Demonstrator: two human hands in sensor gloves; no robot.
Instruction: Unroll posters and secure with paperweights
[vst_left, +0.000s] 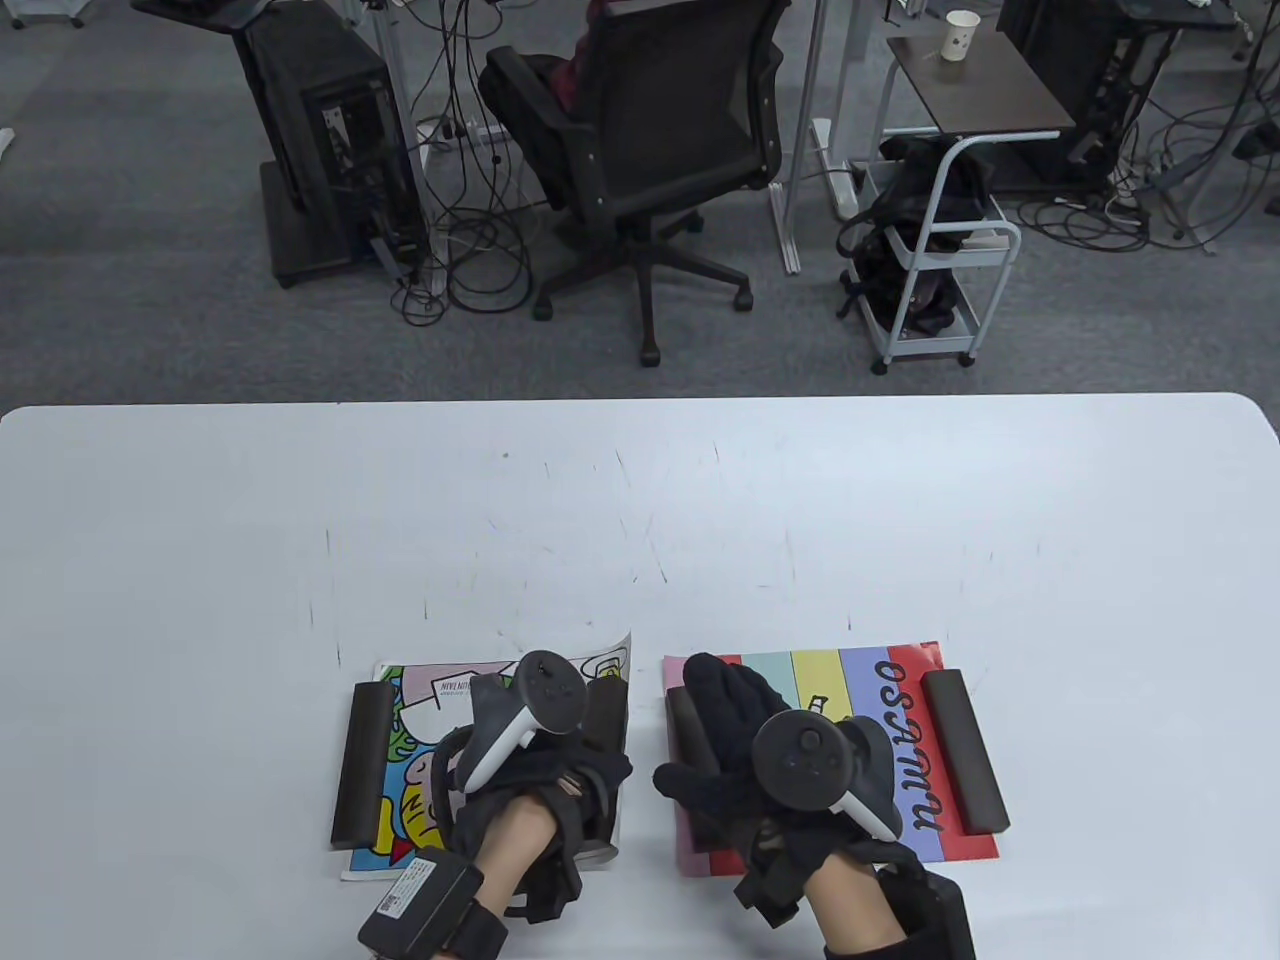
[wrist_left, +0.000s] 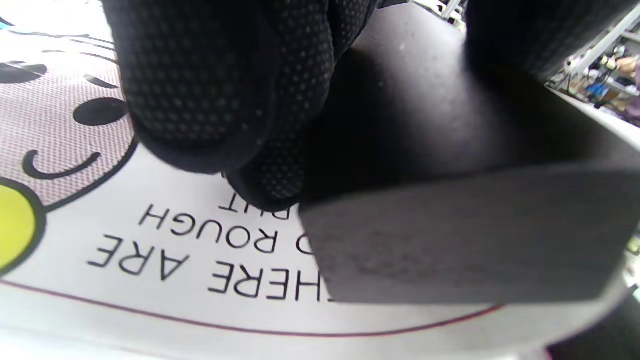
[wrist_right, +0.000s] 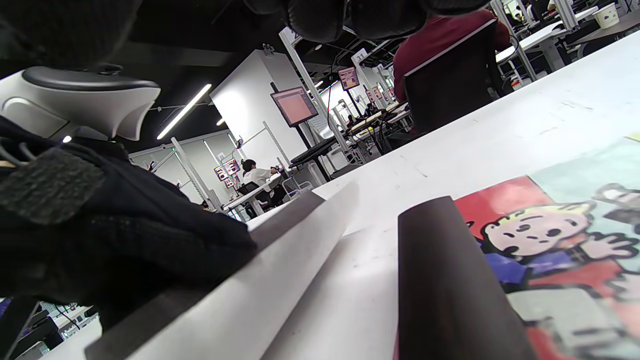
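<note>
Near the worktop's (vst_left: 200, 500) front edge, my left hand (vst_left: 530, 760) grips the cartoon poster's (vst_left: 420, 700) right paperweight (wrist_left: 450, 200); right hand (vst_left: 760, 760) lies flat, fingers spread, holding nothing, on the striped poster (vst_left: 860, 680).

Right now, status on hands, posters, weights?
Left hand grips the cartoon poster's right weight. Right hand rests open on the striped poster. Four weights down; nothing obstructing.

left hand (vst_left: 540, 760): black dotted-grip glove, grey-and-white tracker, bare forearm skin, black wrist box with label | right hand (vst_left: 745, 745): black knit glove, round dark tracker with white handle, black sleeve
</note>
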